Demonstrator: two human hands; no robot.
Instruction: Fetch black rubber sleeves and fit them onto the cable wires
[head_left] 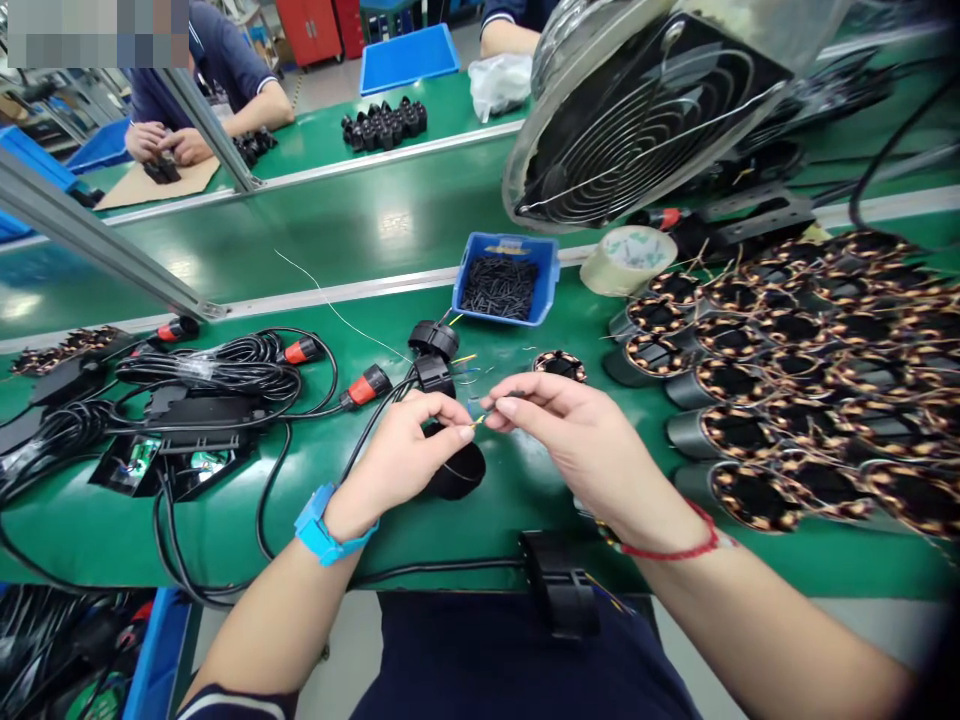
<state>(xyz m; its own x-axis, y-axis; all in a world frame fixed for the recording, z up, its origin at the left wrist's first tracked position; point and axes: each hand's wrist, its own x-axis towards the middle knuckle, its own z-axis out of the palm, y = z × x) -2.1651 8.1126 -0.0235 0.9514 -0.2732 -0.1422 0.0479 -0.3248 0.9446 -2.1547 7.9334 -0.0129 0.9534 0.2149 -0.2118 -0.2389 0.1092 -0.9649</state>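
My left hand (409, 450) and my right hand (570, 440) meet over the green bench, both pinching thin coloured wires (480, 418) between their fingertips. The wires run from a black round motor part (457, 470) lying just under my left hand. A blue strap is on my left wrist, a red cord on my right. Another black connector housing (433, 345) with loose wire ends lies just beyond my hands.
A blue bin (501, 282) of small black pieces stands behind. Several copper-wound stators (795, 380) crowd the right. A tape roll (628, 258) and a fan (637, 110) sit far right. Black cables with red plugs (225, 375) lie left. Other people work across the belt.
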